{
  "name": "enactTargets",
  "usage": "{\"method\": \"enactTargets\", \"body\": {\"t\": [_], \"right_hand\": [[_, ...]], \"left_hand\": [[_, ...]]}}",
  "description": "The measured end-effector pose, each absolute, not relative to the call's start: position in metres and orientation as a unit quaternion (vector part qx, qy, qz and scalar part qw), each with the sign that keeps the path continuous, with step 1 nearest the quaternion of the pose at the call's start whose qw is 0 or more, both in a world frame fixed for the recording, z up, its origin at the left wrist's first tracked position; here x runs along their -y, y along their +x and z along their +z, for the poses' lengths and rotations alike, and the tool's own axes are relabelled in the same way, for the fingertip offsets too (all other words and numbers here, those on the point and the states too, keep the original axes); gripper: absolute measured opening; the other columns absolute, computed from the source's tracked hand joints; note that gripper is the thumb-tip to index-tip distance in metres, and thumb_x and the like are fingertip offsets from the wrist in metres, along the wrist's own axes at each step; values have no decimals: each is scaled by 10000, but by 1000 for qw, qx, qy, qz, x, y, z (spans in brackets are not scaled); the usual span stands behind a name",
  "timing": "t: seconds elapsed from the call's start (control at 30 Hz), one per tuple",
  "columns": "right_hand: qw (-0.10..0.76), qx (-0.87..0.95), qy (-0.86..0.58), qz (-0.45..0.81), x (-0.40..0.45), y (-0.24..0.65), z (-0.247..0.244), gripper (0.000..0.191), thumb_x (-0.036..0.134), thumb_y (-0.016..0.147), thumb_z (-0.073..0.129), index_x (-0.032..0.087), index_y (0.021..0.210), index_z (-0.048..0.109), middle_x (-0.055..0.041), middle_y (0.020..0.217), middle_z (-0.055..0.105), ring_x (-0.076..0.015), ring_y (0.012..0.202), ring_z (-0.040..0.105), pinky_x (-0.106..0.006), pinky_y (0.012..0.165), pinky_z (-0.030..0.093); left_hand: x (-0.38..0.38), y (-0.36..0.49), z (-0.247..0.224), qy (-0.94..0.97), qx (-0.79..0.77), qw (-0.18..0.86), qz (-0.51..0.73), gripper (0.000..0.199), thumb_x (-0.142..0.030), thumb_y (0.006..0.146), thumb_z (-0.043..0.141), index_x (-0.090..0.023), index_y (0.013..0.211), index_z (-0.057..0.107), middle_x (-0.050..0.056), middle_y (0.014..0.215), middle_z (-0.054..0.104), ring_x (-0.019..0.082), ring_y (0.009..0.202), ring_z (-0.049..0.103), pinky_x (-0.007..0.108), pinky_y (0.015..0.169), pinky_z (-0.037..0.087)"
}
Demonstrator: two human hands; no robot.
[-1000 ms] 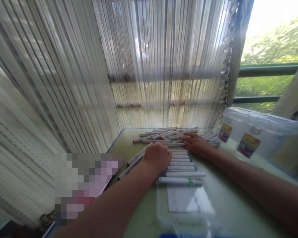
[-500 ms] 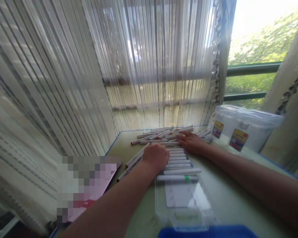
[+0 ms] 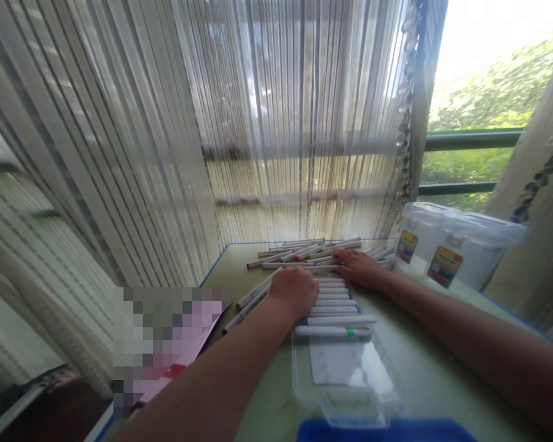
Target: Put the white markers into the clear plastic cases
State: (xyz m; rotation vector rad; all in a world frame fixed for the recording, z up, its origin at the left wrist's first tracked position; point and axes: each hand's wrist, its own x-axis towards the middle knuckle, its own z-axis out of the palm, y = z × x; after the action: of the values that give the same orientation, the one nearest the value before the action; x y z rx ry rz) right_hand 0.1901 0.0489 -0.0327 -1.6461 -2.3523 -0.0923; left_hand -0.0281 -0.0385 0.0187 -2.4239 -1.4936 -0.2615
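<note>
My left hand (image 3: 294,291) is curled at the left ends of a row of white markers (image 3: 334,302); its fingertips are hidden, so what it grips cannot be made out. Under the near end of that row lies a clear plastic lid (image 3: 350,399). My right hand (image 3: 357,268), palm down with its fingers spread, rests on the right part of a loose pile of white markers (image 3: 299,252). A marker with a green band (image 3: 322,331) lies nearest to me. More markers (image 3: 258,290) slant beside my left hand.
Two clear lidded boxes (image 3: 461,245) with colourful labels stand at the right back. A blue object (image 3: 387,431) is at the near edge. At the left lies a pink, partly pixelated sheet (image 3: 207,316). String curtains (image 3: 267,123) hang behind the table.
The view has shifted slightly, so the whole scene sits a little further right. Both hands keep nearly the same places among the markers.
</note>
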Motion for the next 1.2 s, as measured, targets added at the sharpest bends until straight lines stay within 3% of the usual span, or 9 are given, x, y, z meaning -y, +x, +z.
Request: {"method": "enactTargets", "body": {"t": [0.27, 0.43, 1.2], "right_hand": [[164, 806, -564, -67, -49, 192, -36, 376, 420, 858, 432, 180, 1124, 546, -132, 1200, 592, -285, 1119, 525, -417, 953, 365], [165, 810, -559, -71, -45, 190, -35, 391, 404, 872, 417, 190, 1176, 538, -121, 1230, 565, -276, 1148, 499, -404, 974, 349], [140, 800, -577, -87, -40, 186, -26, 299, 361, 860, 420, 167, 961, 623, -117, 1030, 619, -245, 1010, 539, -336, 861, 373]], "left_hand": [[36, -29, 17, -844, 509, 143, -94, 349, -353, 863, 420, -143, 861, 698, 114, 863, 702, 259, 832, 668, 376, 696, 535], [38, -31, 17, -844, 507, 145, -93, 341, -354, 860, 428, -141, 858, 695, 108, 862, 701, 256, 834, 666, 368, 702, 532], [37, -30, 16, -849, 505, 138, -73, 345, -364, 877, 417, -141, 920, 677, 119, 901, 683, 249, 882, 648, 364, 742, 514]]}}
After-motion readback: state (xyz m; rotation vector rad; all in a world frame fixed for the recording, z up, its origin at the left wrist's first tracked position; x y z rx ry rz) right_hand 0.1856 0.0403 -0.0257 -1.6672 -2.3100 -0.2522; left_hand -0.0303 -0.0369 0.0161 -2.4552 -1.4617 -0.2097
